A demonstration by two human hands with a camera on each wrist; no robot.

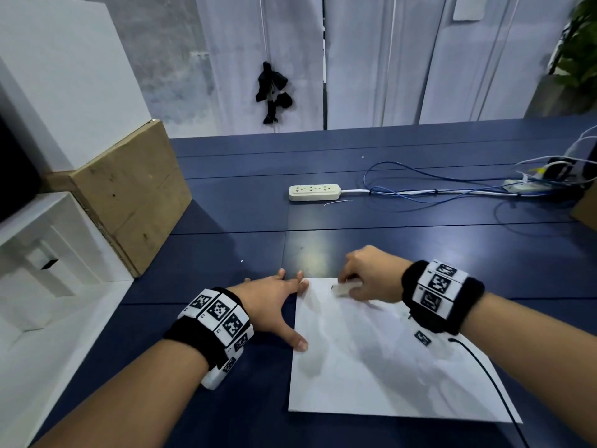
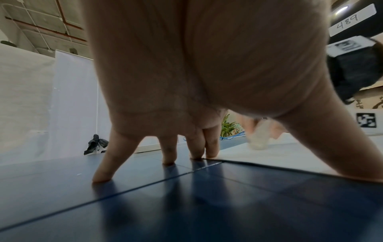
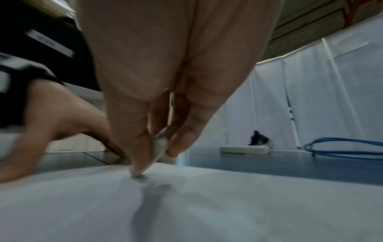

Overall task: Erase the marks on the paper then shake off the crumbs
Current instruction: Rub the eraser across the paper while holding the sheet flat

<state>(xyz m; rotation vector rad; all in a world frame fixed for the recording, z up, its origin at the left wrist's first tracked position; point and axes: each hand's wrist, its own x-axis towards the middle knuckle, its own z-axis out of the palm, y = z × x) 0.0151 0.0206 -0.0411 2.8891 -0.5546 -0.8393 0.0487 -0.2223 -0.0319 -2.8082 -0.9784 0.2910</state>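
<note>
Paper [image 1: 371, 367]: flat, smooth white rectangle.

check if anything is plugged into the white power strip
No, the white power strip on the blue table shows only bare sockets in the head view.

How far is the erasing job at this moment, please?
Done: nothing can be confirmed. In hand: the right hand pinches the eraser onto the paper near its far edge, while the left hand presses the paper's left edge. Left: shaking off crumbs; the sheet lies flat.
</note>
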